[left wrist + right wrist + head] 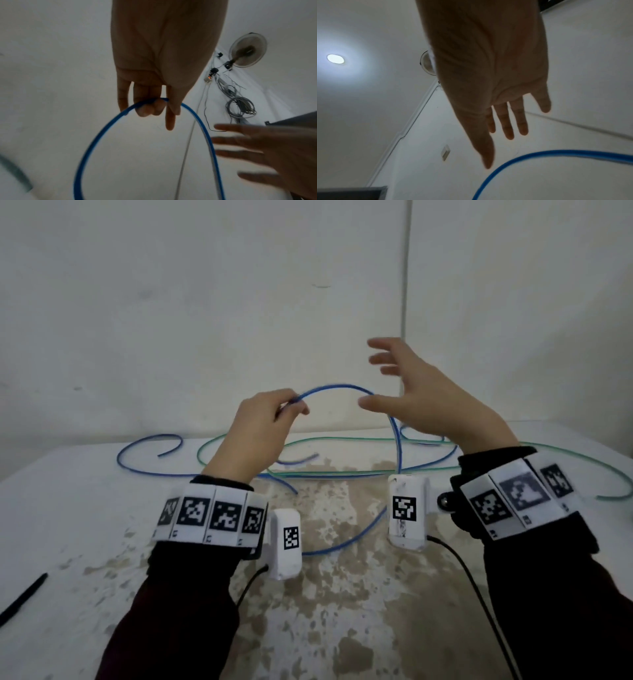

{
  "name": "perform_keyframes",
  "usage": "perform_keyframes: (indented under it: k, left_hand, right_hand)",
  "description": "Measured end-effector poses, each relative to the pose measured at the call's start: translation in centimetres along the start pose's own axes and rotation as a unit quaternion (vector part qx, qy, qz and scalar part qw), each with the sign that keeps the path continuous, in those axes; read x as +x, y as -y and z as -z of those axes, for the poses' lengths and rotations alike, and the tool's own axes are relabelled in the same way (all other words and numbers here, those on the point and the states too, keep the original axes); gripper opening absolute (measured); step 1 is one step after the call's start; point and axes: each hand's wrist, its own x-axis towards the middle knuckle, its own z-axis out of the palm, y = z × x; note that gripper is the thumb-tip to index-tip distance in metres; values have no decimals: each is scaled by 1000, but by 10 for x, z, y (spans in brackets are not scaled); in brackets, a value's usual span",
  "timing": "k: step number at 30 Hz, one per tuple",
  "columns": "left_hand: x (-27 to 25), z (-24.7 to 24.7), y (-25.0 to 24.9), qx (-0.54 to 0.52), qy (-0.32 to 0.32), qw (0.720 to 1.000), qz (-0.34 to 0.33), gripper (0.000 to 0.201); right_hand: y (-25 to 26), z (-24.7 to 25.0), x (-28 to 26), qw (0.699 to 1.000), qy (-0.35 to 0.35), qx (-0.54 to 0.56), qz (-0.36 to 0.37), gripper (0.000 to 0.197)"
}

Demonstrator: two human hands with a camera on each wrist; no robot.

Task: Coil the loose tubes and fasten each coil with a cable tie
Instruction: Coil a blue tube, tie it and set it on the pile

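Note:
A blue tube (337,387) arches up from the table into a loop, and my left hand (270,412) pinches it at the loop's left top. In the left wrist view the curled fingers (149,106) grip the blue tube (102,129). My right hand (407,392) hovers at the loop's right side with fingers spread, holding nothing. Its thumb lies close to the tube; I cannot tell if it touches. In the right wrist view the straight fingers (506,124) stand above the blue tube (539,152). A green tube (342,438) lies loose across the table behind the hands.
More blue tube (144,440) curls on the white, stained table (68,525) at the left. A black pen-like strip (24,597) lies near the left front edge. A white wall stands close behind the table. Black cables run from both wrist cameras.

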Motion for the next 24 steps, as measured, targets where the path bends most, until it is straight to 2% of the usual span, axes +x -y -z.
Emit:
perform_keyframes:
  k: [3, 5, 7, 10, 13, 18, 21, 24]
  left_hand:
    - [-2, 3, -17, 8, 27, 998, -52, 22]
    - [-2, 7, -23, -8, 31, 997, -63, 16]
    - [-2, 12, -24, -43, 29, 997, -61, 12]
    - [-2, 18, -16, -91, 49, 994, -26, 13]
    - [-5, 21, -8, -94, 91, 991, 13, 11]
    - [-7, 29, -12, -175, 113, 974, 88, 21]
    - [-8, 32, -12, -198, 79, 973, 85, 26]
    - [-6, 34, -14, -304, -26, 948, 86, 21]
  right_hand:
    - [17, -15, -1, 997, 48, -34, 51, 45]
    - [19, -22, 1, 996, 38, -42, 63, 31]
    - [17, -20, 4, 996, 8, -40, 83, 27]
    - [10, -6, 7, 994, -55, 24, 86, 26]
    - [3, 7, 6, 987, -112, 98, 63, 24]
    - [3, 4, 5, 985, -111, 125, 43, 22]
    - [5, 1, 5, 985, -114, 128, 24, 23]
    - [8, -4, 4, 989, -41, 139, 2, 24]
